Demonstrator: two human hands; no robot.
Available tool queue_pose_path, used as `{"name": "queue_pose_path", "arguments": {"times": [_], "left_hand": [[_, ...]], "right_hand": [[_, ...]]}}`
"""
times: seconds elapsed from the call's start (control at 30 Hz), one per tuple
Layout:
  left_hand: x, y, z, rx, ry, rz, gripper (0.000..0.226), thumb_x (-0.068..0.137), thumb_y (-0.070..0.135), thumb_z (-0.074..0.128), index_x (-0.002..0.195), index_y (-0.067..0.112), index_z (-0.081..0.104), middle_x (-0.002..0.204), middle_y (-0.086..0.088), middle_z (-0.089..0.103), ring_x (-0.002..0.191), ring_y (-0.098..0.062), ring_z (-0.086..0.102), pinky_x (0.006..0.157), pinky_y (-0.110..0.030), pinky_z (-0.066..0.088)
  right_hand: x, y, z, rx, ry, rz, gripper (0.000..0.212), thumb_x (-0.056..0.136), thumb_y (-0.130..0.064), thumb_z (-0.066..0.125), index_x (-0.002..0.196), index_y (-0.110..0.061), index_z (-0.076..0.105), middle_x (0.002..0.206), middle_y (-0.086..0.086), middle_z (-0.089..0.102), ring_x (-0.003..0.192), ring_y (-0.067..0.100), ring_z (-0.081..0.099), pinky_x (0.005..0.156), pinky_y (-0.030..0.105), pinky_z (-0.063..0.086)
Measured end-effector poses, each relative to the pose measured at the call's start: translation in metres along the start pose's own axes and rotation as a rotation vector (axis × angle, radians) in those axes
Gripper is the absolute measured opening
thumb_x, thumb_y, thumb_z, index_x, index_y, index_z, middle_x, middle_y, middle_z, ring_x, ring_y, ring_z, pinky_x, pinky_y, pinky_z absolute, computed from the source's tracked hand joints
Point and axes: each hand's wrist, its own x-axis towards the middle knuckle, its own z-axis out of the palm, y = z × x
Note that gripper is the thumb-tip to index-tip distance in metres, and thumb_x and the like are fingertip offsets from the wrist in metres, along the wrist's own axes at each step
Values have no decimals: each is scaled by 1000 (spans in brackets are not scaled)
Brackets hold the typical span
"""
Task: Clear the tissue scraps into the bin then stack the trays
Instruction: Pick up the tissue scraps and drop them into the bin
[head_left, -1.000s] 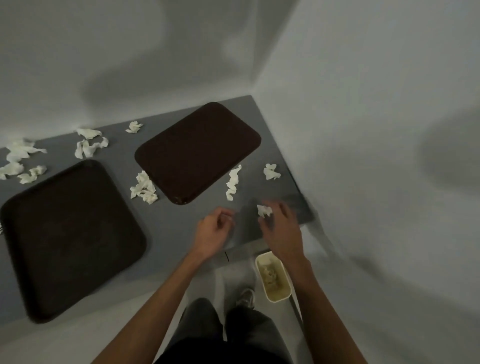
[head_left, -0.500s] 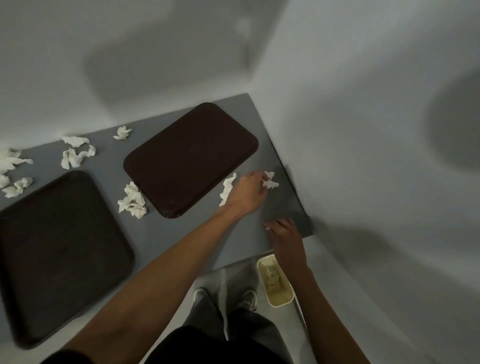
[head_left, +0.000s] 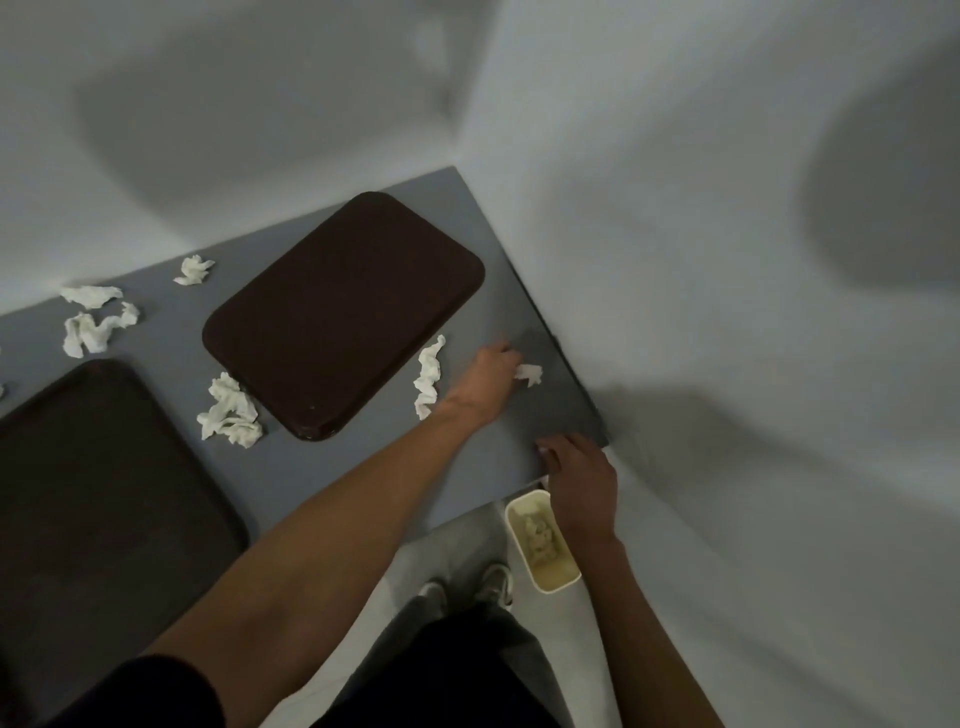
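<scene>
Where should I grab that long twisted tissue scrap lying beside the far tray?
Pinch the long scrap at its middle, fingers coming straight down: it lies flat on the table as a thin twisted strip, and the edge of the far tray sits close beside it, leaving little room sideways.

desk (head_left: 171, 322): plain slate grey | tray by far right corner (head_left: 343, 312): dark brown, unpatterned | tray at left edge (head_left: 93, 493): same dark brown | tissue scraps (head_left: 231, 413): white | bin (head_left: 558, 586): cream, off-white contents | sleeve (head_left: 150, 691): black | trousers (head_left: 467, 670): dark grey | walls (head_left: 675, 156): pale grey
</scene>
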Motion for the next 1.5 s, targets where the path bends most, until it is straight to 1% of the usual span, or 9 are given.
{"name": "queue_pose_path", "arguments": {"times": [0.17,0.33,0.43,0.57,0.7,0.9,1.03,1.23,1.5], "left_hand": [[-38,-3,1,-141,11,-34,11,89,9,68,94,12,78,95,-9,72,88,-28,67,81,-40,53],[-92,13,-1,-367,-57,-22,31,88,21,79,118,25,71,93,5,75,81,-13,65,70,-15,43],[-128,24,3,-547,-174,-8,46,85,22,83,124,38,62,74,-2,75,63,-15,69,66,-27,55],[-171,42,15,-660,-256,-9,25,92,17,76,110,33,71,79,-8,77,71,-28,74,73,-41,62],[-207,53,43,-587,-284,-69,14,92,19,76,106,22,75,75,5,75,70,-9,75,71,-25,58],[-239,35,139,-599,-262,-211,33,81,45,85,108,28,74,84,7,74,80,-12,75,77,-35,64],[-245,18,218,-607,-155,-346,41,78,66,77,98,30,74,78,9,72,77,-10,73,74,-33,61],[-206,-19,341,-672,-132,-452,8,86,33,79,90,27,75,84,2,76,85,-21,75,74,-46,66],[-132,-65,478,-482,-130,-476,10,85,44,65,92,37,67,95,-5,72,90,-26,72,80,-38,63]], "right_hand": [[-18,-5,-3,32,56,176,19,97,-17,62,99,-16,81,101,7,76,92,31,72,73,28,43],[-54,-3,-10,382,114,471,15,93,-14,75,101,-23,84,94,-5,81,80,9,74,76,22,52],[-92,6,-12,563,158,590,15,91,-17,76,96,-30,83,85,-13,80,77,0,74,76,15,54],[-142,30,-6,606,129,658,13,95,-27,76,104,-35,81,90,-17,80,83,-4,75,74,10,54],[-181,56,5,642,52,710,15,96,-28,78,109,-34,79,96,-20,79,87,-3,76,66,6,53],[-219,113,60,657,-32,741,16,98,-23,76,113,-29,77,97,-5,80,73,8,77,67,26,65],[-235,156,107,625,-42,771,18,97,-18,76,113,-27,76,95,-6,79,70,7,76,64,23,63],[-241,218,194,524,-119,780,14,93,-29,78,105,-34,72,95,-17,78,69,4,74,77,43,65],[-210,273,303,495,-138,738,13,95,-30,73,107,-26,74,96,-8,76,80,16,74,75,38,64]]}}
